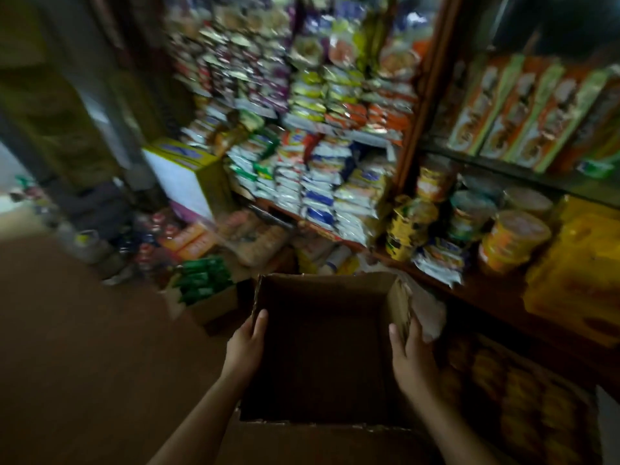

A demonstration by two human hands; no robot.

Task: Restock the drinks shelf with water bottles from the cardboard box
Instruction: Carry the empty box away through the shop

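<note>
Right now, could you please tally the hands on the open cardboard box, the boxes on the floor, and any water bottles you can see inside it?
Hands gripping the box walls: 2, left hand and right hand
Cardboard box, open: 1
Smaller box of green packets: 1
Water bottles visible inside: 0; interior is dark
Total: 4

Both your bare forearms reach forward and up from the bottom edge, roughly parallel, well apart. Your left hand (246,342) grips the left wall of the open brown cardboard box (322,344), thumb inside, fingers hidden outside. Your right hand (411,355) grips the right wall likewise, thumb inside. View motion-blurred; finger detail unclear.
</note>
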